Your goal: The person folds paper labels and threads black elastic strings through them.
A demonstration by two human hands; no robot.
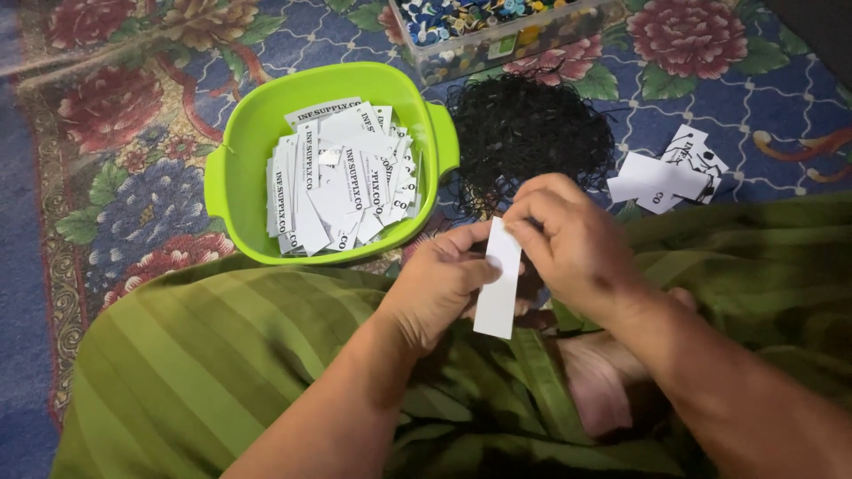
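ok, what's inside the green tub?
The green tub holds a loose heap of white paper tags with black print, overlapping at many angles. The heap hides most of the tub's floor, so anything under the tags cannot be seen.

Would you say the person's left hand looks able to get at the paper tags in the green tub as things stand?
Probably yes: the green tub sits open just ahead of the left hand, with nothing between them. But that hand, with the right hand, holds a white tag, so its grip is occupied.
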